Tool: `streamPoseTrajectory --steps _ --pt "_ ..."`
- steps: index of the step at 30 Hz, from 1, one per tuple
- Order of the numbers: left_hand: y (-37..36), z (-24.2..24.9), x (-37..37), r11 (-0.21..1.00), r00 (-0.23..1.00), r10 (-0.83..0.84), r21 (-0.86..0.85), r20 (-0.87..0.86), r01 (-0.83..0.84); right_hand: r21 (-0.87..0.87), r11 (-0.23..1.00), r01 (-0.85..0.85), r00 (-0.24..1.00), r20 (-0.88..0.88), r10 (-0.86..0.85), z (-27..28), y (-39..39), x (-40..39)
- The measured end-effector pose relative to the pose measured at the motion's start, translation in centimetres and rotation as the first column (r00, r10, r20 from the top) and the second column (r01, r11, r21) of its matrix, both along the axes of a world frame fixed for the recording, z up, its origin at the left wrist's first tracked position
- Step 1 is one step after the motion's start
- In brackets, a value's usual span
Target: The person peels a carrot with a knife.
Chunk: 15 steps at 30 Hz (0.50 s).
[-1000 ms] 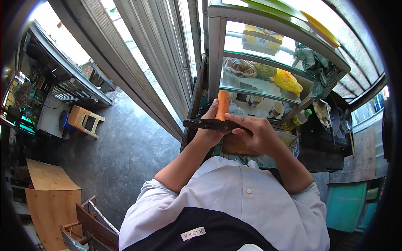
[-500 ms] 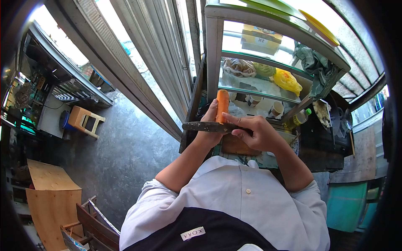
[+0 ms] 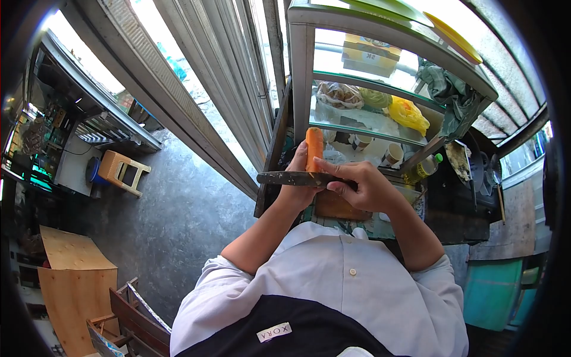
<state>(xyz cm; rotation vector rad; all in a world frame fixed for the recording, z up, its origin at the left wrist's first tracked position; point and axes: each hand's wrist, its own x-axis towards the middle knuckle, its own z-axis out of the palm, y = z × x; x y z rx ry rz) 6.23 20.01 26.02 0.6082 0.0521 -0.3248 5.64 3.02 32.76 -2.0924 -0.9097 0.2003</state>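
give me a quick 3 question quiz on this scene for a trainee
1. True or false: the knife blade lies across the carrot.
2. Which hand grips the carrot?
A. left hand
B. right hand
3. Fill in: the yellow bag lies inside the glass ____.

Key:
1. true
2. A
3. cabinet

Glass display cabinet (image 3: pixel 301 71) in front of me, yellow bag (image 3: pixel 409 115) and wrapped food (image 3: pixel 341 95) on its shelves, paper cups (image 3: pixel 393 155) lower down. Green cloth (image 3: pixel 445 89) draped on its right corner. Plastic bottle (image 3: pixel 421 171) beside it. Small wooden stool (image 3: pixel 121 172) off left on concrete floor (image 3: pixel 172 226). Plywood sheet (image 3: pixel 71 279) bottom left.
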Motion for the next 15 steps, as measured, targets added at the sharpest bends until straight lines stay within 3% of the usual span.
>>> streamPoseTrajectory --steps 6,13,15 --pt "0.07 -0.3 -0.05 0.996 1.0 -0.031 -0.081 0.001 0.031 0.017 1.0 0.004 1.0 0.013 -0.004 -0.43 -0.1 0.18" --pt "-0.08 0.17 -0.45 0.999 1.0 -0.01 -0.045 -0.028 0.009 0.054 0.997 0.052 0.998 0.04 -0.054 -0.61 -0.01 0.2" --pt "0.04 -0.27 -0.45 0.986 0.995 -0.1 -0.132 -0.01 0.098 0.054 0.998 0.043 0.996 0.071 -0.047 -0.68 -0.12 0.23"
